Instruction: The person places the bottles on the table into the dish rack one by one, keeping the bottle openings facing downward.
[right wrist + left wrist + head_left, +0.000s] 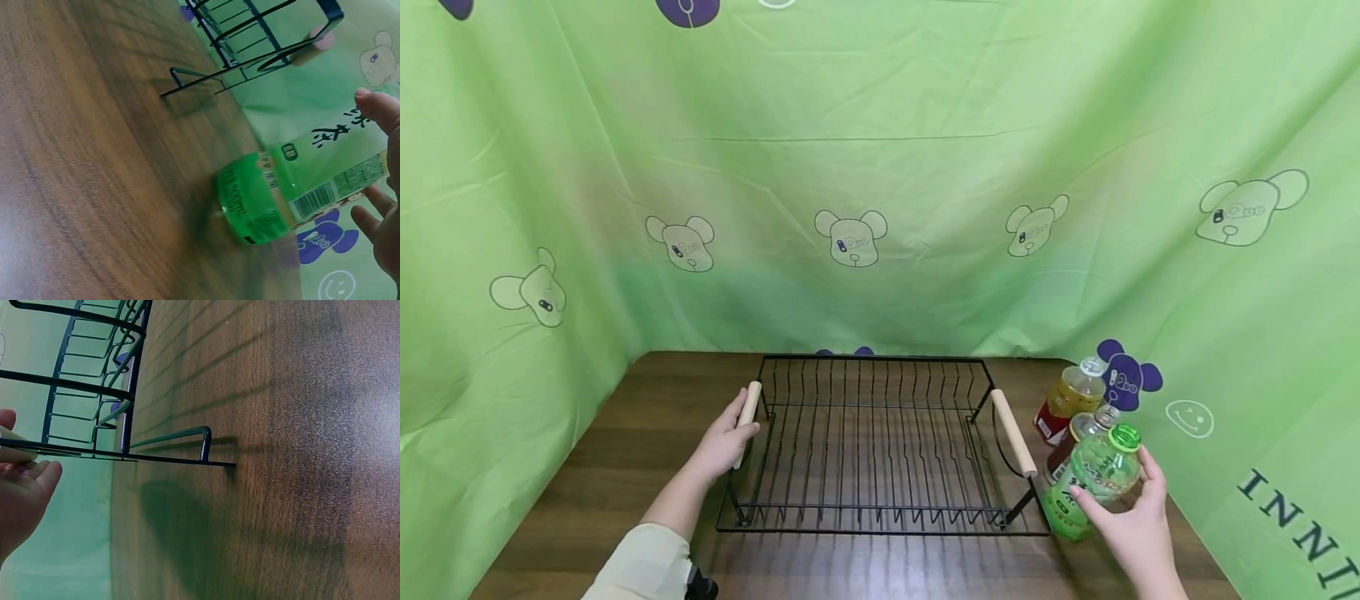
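A black wire dish rack [880,532] with pale wooden handles stands on the brown table. My left hand [722,446] grips its left handle [750,406]; in the left wrist view that hand [25,497] has fingers and thumb on either side of the handle. To the right of the rack, my right hand [1138,525] holds a green-tinted plastic bottle [1097,471] between thumb and fingers. The bottle [294,181] leans slightly, and the right wrist view shows its base close to the tabletop; whether they touch I cannot tell.
Behind the green bottle stand a dark-labelled bottle [1062,457] and a clear bottle with a yellow and red label [1070,402]. The rack's right handle [1013,433] is close to them. A green printed cloth [925,300] hangs around the wooden table [625,450].
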`<action>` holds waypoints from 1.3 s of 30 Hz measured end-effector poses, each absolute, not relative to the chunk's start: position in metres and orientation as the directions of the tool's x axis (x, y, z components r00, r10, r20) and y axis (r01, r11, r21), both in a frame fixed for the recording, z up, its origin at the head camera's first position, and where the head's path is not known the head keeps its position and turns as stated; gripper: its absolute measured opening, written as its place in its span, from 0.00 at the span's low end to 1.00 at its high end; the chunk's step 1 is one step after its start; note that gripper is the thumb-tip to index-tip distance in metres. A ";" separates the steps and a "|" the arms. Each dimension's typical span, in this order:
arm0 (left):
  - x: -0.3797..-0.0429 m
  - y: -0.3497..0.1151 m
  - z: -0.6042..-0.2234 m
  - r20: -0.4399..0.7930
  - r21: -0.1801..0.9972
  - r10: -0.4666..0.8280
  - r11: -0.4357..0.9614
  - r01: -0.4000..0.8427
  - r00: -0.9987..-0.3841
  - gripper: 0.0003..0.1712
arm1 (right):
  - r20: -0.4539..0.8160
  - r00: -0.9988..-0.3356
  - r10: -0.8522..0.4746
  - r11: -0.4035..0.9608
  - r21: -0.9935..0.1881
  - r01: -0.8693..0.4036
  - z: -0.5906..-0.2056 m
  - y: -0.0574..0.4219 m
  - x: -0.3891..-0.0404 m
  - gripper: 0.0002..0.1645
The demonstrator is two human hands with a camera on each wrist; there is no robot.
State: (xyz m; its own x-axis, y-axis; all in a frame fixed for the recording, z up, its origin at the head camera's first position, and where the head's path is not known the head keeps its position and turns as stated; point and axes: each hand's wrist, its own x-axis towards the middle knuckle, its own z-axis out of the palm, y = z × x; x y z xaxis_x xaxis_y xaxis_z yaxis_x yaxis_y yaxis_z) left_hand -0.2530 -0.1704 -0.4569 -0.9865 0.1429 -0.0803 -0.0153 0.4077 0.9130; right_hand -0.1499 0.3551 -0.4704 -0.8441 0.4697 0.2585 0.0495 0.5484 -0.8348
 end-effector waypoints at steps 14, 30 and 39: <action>-0.255 -0.170 -0.459 -0.072 0.921 0.135 0.388 -0.014 -0.988 0.42 | 0.273 -0.827 0.492 0.526 -0.850 0.032 -0.472 0.352 -0.153 0.68; -0.254 -0.170 -0.460 -0.074 0.946 0.131 0.323 -0.028 -0.989 0.42 | 0.369 -0.805 0.464 0.530 -0.844 -0.081 -0.418 0.343 -0.160 0.69; -0.254 -0.170 -0.460 -0.066 0.944 0.126 0.329 -0.021 -0.990 0.42 | 0.398 -0.812 0.427 0.554 -0.825 -0.113 -0.386 0.334 -0.173 0.68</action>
State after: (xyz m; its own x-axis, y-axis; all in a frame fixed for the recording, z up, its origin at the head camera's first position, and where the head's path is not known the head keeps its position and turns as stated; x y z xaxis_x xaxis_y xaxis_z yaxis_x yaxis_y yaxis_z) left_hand -0.2542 -0.1695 -0.4604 -0.9898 0.1258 -0.0661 -0.0212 0.3289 0.9441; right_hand -0.1733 0.3343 -0.3863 -0.8118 0.4273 0.3980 -0.1129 0.5539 -0.8249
